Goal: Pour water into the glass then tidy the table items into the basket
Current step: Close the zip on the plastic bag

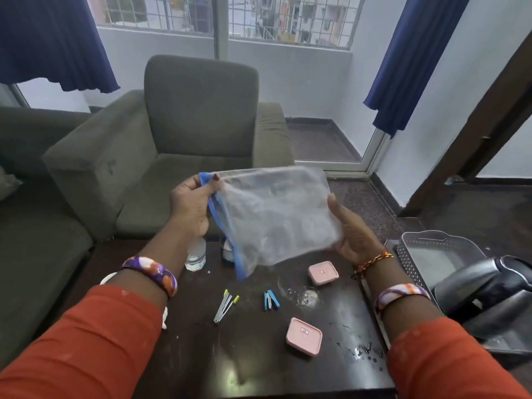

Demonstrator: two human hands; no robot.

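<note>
Both hands hold a clear plastic zip bag (273,214) with a blue seal strip up above the dark table (253,364). My left hand (191,205) pinches the blue-edged end and my right hand (349,237) supports the opposite end from below. Under the bag stand a glass (195,256) with water and a bottle (227,251), mostly hidden. On the table lie two pink lidded boxes (323,272) (304,336), a yellow-tipped clip (225,308) and a blue clip (271,300). The grey basket (440,249) sits at the right.
A grey armchair (184,133) stands just beyond the table and a sofa (34,226) at the left. A black bag (495,295) rests partly in the basket. Water drops (365,351) lie near the table's right edge.
</note>
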